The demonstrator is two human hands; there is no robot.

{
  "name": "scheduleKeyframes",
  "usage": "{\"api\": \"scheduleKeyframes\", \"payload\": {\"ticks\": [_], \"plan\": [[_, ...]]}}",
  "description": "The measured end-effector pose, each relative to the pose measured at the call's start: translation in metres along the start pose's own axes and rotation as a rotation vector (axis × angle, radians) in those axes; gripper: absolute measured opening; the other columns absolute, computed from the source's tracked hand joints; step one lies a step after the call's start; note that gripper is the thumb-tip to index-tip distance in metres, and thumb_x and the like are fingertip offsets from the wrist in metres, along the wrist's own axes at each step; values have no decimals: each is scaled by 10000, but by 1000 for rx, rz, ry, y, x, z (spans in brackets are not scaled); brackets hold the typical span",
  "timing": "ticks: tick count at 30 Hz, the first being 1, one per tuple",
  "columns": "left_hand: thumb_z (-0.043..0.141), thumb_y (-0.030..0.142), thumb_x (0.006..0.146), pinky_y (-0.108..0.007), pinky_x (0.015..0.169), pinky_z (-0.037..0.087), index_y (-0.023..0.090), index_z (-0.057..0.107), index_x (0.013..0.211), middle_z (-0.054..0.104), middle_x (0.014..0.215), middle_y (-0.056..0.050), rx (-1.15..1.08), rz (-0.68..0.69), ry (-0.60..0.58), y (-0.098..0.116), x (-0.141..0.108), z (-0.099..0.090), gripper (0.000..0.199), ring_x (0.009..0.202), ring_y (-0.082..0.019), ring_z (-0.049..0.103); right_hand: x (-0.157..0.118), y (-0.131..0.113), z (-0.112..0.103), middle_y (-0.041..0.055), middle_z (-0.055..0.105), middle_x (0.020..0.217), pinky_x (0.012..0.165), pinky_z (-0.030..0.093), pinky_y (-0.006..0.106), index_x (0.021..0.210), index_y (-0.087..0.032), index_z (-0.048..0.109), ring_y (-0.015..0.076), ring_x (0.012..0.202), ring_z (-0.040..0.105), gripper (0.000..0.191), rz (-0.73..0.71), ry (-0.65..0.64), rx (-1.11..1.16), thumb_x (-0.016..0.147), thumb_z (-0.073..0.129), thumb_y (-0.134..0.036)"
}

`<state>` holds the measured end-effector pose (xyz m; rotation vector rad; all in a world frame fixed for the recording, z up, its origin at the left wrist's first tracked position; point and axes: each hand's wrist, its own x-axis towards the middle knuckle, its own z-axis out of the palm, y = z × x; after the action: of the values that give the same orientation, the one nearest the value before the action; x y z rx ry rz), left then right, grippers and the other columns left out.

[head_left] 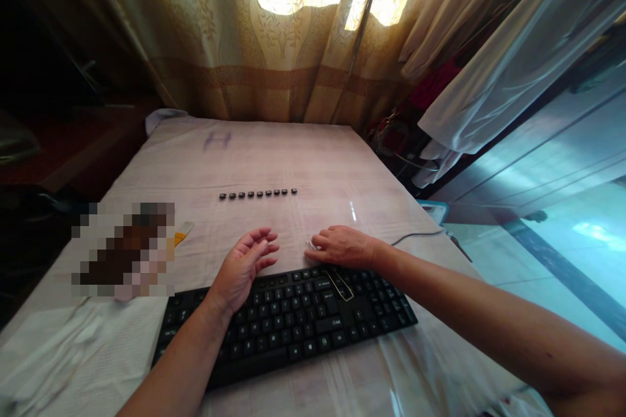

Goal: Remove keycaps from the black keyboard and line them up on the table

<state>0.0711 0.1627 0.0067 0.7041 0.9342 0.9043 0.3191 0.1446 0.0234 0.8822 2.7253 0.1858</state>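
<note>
A black keyboard lies at a slight tilt on the cloth-covered table. My left hand hovers over its upper left part, palm turned inward, fingers apart and nothing in them. Just beyond the keyboard's upper edge, my right hand is low over the cloth, its fingers bent around a small, thin metallic item that is too small to name. A bent wire loop rests on the right part of the keys. Farther back, several small black keycaps stand in a row.
The table has a pale cloth. At the left are a pixelated area, a yellow-handled tool and a white cloth. A cable runs off to the right. Curtains hang behind.
</note>
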Motion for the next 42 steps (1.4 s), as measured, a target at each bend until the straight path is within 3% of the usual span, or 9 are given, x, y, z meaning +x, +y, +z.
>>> {"api": "scheduleKeyframes", "payload": {"ticks": [6,9,14,17,20,23,35,42], "plan": [[762,195,699,-224,638,537,159,674,982,711,1002,-68,-2,7,-12,-1,0,-1,298,801,-152,680,-2,3,6,100,617,980,653,445,305,1090,-181,611,175,753,568,205,-11,34,58,959,453,-190],[768,201,693,-226,640,539,155,676,979,710,1005,-68,0,10,-9,-1,0,0,305,800,-151,679,-5,1,14,121,636,1027,708,480,321,1076,-163,638,193,811,604,220,95,122,171,941,464,-166],[772,208,687,-213,631,539,163,680,961,711,984,-58,0,13,-4,0,0,1,292,785,-140,677,-7,-20,18,102,694,960,823,507,338,989,-171,676,200,890,650,202,530,589,650,913,497,-226],[766,213,695,-217,636,542,163,678,959,710,987,-59,0,15,-6,0,0,1,283,791,-142,677,-4,-37,13,68,712,864,746,537,318,949,-183,668,184,806,674,212,748,775,1102,881,543,-340],[761,204,701,-219,637,542,159,674,964,710,983,-59,0,20,-10,-1,-1,0,281,786,-141,677,1,-48,7,57,706,811,660,543,295,946,-168,651,177,751,679,270,740,732,1480,841,575,-406],[757,200,704,-224,642,544,157,668,969,709,975,-54,-7,29,-9,-1,-1,0,282,786,-141,678,7,-53,4,41,692,779,729,538,308,888,-161,647,159,735,665,266,661,695,1576,819,608,-414],[757,195,694,-217,639,556,160,666,982,707,988,-54,-6,38,-14,-5,3,-3,304,787,-136,681,19,-60,7,27,684,770,726,505,289,842,-155,671,145,710,625,213,537,616,1544,840,603,-358],[764,191,685,-219,636,550,161,669,961,705,980,-50,-4,36,-16,-4,2,-2,294,779,-134,677,22,-61,7,40,725,833,771,503,298,854,-166,696,175,798,667,151,517,606,1309,852,566,-243]]}}
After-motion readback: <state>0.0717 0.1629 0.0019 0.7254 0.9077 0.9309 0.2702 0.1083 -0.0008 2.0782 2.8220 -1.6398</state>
